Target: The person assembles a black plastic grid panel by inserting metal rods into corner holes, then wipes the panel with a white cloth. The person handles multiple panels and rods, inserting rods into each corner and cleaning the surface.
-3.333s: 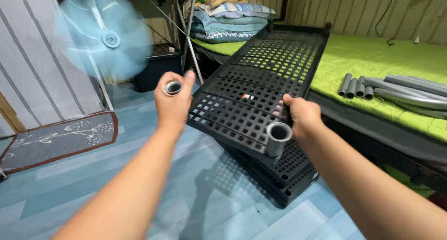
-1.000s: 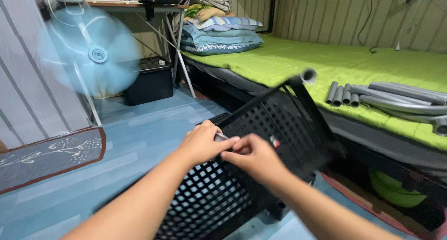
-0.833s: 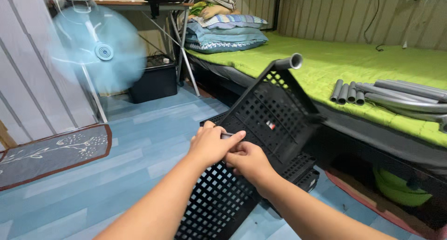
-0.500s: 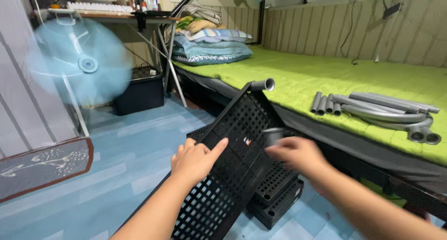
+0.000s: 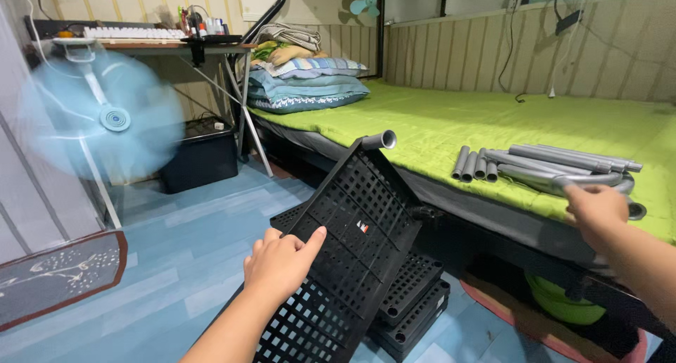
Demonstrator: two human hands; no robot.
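Note:
A black perforated plastic shelf panel (image 5: 352, 222) stands tilted up on edge, with a short grey pipe (image 5: 380, 139) stuck in its top corner. My left hand (image 5: 280, 263) rests flat against the panel's face, holding it up. My right hand (image 5: 595, 207) is over at the bed's edge, closed on a grey pipe (image 5: 542, 180) from the pile lying on the green sheet (image 5: 451, 120). More black panels (image 5: 412, 303) are stacked flat on the floor under the tilted one.
A spinning blue fan (image 5: 98, 120) stands at the left. A dark patterned tray (image 5: 56, 278) leans by the wall. A black box (image 5: 197, 159) sits under a desk. Pillows (image 5: 306, 85) lie at the bed's head. A green basin (image 5: 560, 303) is under the bed.
My right hand left the panel and reached right to the pipes on the bed. The left hand stays on the tilted panel. The view turned right.

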